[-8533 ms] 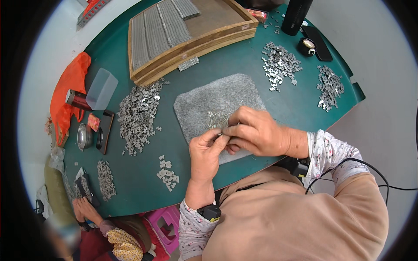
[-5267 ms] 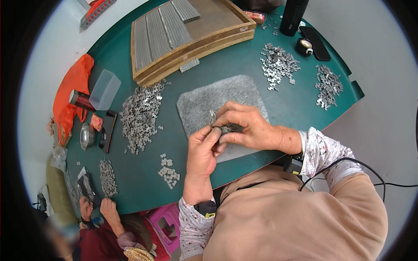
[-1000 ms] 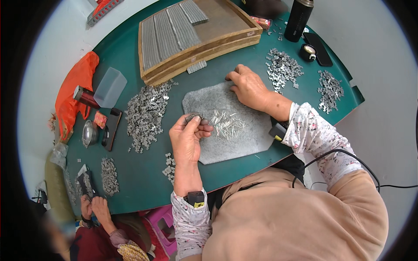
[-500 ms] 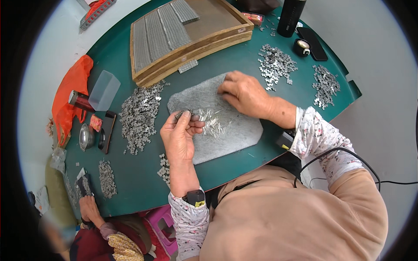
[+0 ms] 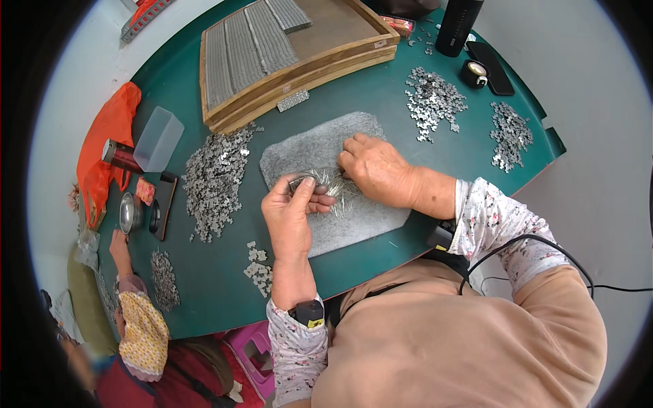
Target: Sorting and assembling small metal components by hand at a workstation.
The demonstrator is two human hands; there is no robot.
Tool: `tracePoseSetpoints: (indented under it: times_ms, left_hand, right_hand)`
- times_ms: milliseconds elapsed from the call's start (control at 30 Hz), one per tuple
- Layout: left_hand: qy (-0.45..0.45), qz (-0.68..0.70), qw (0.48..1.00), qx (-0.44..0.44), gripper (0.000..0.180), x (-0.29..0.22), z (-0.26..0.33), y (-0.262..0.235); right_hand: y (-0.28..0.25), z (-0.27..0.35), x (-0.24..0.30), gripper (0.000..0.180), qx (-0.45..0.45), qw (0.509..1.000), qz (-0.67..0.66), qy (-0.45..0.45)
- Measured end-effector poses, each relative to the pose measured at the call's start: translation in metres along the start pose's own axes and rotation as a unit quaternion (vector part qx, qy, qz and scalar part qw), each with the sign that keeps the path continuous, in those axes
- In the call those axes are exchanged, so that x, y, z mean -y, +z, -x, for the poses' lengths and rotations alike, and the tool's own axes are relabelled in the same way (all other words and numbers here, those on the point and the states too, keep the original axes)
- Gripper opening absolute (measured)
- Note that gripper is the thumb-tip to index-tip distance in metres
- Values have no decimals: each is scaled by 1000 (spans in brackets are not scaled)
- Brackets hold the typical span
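My left hand (image 5: pixel 291 214) is closed, thumb pressed over a small grey metal piece (image 5: pixel 297 182) whose shape is mostly hidden by the fingers. It hovers over the left side of a grey felt mat (image 5: pixel 326 234). Beside its fingertips lies a loose heap of thin, shiny metal pins (image 5: pixel 335 185). Across the heap, my right hand (image 5: pixel 382 170) bends down with fingers drawn together at the heap's right edge. What its fingertips pinch, if anything, is hidden behind the hand.
Piles of small flat metal pieces lie left (image 5: pixel 218 183) and right (image 5: pixel 434 102) of the mat. A wooden tray (image 5: pixel 347 58) with grey ribbed strips stands behind. A co-worker's hand (image 5: pixel 121 251) reaches in at the left, near a metal bowl (image 5: pixel 129 212).
My right hand has come down and nearer to the pins, and my left hand has shifted slightly right. The co-worker's arm has moved farther up the table toward the metal bowl.
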State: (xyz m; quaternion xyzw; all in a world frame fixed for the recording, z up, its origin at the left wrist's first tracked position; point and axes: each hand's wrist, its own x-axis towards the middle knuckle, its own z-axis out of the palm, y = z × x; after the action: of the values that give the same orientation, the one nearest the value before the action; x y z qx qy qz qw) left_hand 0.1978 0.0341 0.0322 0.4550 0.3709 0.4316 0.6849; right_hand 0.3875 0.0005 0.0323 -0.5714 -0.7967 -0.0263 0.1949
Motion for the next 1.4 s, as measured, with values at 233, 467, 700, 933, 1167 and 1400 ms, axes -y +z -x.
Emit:
tracePoseSetpoints:
  times_ms: [233, 467, 700, 933, 1167, 1400]
  left_hand:
    - [15, -53, 998, 19, 10, -1, 1, 4]
    - [59, -100, 992, 49, 11, 4, 5, 12]
    - [86, -122, 985, 82, 10, 4, 7, 14]
    - [86, -109, 987, 84, 10, 3, 8, 16]
    - [107, -136, 980, 99, 11, 4, 8, 15]
    - [100, -123, 983, 92, 8, 4, 9, 16]
  right_hand:
    - [-7, 5, -6, 14, -29, 997, -64, -27]
    - [-25, 3, -8, 13, -46, 950, -308, 11]
    - [-30, -1, -5, 14, 0, 912, -410, 4]
    - [-32, 0, -3, 17, 12, 907, -421, 20]
    - [-31, 2, -2, 16, 29, 903, -427, 39]
    - [-32, 3, -1, 14, 44, 879, -470, 66]
